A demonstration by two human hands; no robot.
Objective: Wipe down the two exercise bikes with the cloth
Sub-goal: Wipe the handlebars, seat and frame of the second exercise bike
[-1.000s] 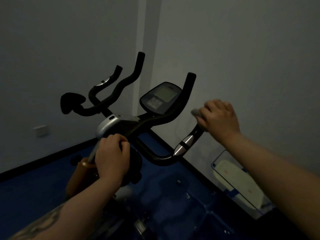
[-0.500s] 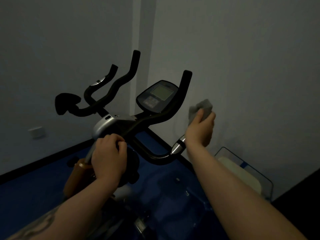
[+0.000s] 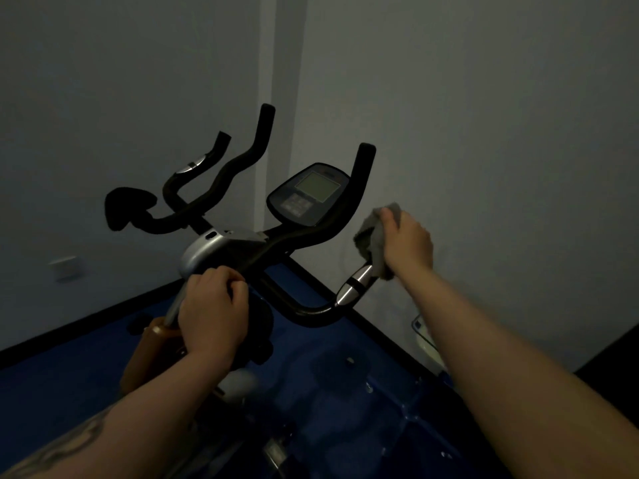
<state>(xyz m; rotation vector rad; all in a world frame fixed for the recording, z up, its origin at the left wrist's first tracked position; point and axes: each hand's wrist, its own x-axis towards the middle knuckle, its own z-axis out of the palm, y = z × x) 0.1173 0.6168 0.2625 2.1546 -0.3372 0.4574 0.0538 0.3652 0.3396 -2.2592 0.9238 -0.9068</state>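
Dim light hides detail. The right hand (image 3: 408,243) has its grip around a cloth (image 3: 375,236) covering the handlebar (image 3: 311,233) end; the left hand (image 3: 212,305) grips the bike's (image 3: 214,247) stem.

Small gym room (dim): exercise bike (image 3: 276,243), blue floor (image 3: 345,392).

matt black foam-looking handlebars (image 3: 313,233), polished chrome sensor sleeve (image 3: 354,285) catching light, fuzzy grey cloth (image 3: 371,236) looking rough, dark plastic console (image 3: 307,193) with dull grey screen, brushed silver plastic housing (image 3: 204,250), glossy blue floor (image 3: 345,392) reflecting, matt painted wall (image 3: 484,133)
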